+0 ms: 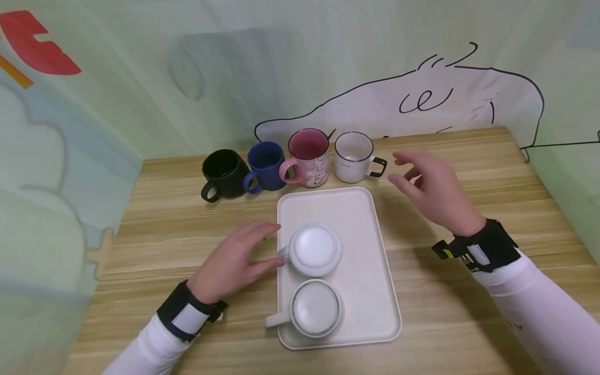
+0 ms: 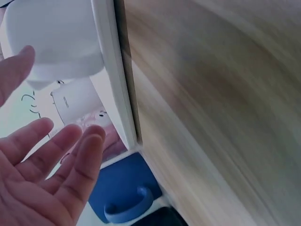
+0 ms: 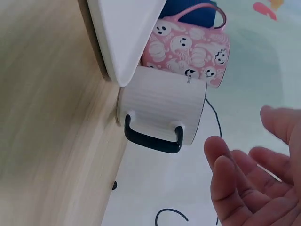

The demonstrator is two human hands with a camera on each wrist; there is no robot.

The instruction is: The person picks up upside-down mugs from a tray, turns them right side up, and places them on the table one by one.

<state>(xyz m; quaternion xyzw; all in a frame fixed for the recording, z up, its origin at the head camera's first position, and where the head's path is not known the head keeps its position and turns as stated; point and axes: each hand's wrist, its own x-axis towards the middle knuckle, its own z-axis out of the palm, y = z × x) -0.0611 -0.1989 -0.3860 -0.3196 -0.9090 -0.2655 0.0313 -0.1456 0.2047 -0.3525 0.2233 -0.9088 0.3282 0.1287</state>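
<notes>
My left hand [image 1: 234, 263], fingers spread and slightly bent, is beside an upside-down white mug [image 1: 316, 249] on the white tray [image 1: 363, 271]. In the head view its thumb tip is right at that mug's handle. A second upside-down white mug [image 1: 316, 308] stands nearer me on the tray, its handle pointing left over the rim. Loosely bent and holding nothing, my right hand [image 1: 433, 192] hovers to the right of an upright white mug [image 1: 354, 159] with a black handle. In the right wrist view that black handle [image 3: 153, 141] faces the fingers, with a gap between.
Behind the tray, in a row with the black-handled mug, stand a pink mug [image 1: 315, 161] with ghost figures, a blue mug [image 1: 266, 165] and a black mug [image 1: 226, 172]. A printed curtain [image 1: 328, 57] hangs along the back edge of the wooden table [image 1: 187, 234].
</notes>
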